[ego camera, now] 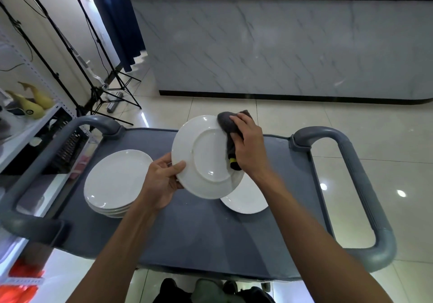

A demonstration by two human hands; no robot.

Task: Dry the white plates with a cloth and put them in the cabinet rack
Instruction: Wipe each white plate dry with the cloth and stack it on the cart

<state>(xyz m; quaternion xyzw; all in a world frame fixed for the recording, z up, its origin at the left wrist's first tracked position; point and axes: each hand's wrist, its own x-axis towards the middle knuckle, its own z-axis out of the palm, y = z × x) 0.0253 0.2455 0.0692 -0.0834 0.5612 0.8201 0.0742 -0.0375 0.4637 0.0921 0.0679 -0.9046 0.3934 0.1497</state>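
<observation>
My left hand (162, 180) pinches the lower left rim of a white plate (201, 159), tilted up with its underside toward me above the cart. My right hand (248, 143) grips a dark grey cloth (228, 127) and presses it against the plate's upper right edge. A stack of several white plates (114, 183) sits on the left of the grey cart top (199, 232). One more white plate (246, 199) lies flat on the cart, partly hidden under the held plate.
The cart has grey loop handles at left (35, 223) and right (365, 185). A shelf unit (30, 129) with yellow objects stands at the left. Black tripods (100, 91) stand on the tiled floor behind. A marble-fronted counter (281, 49) fills the background.
</observation>
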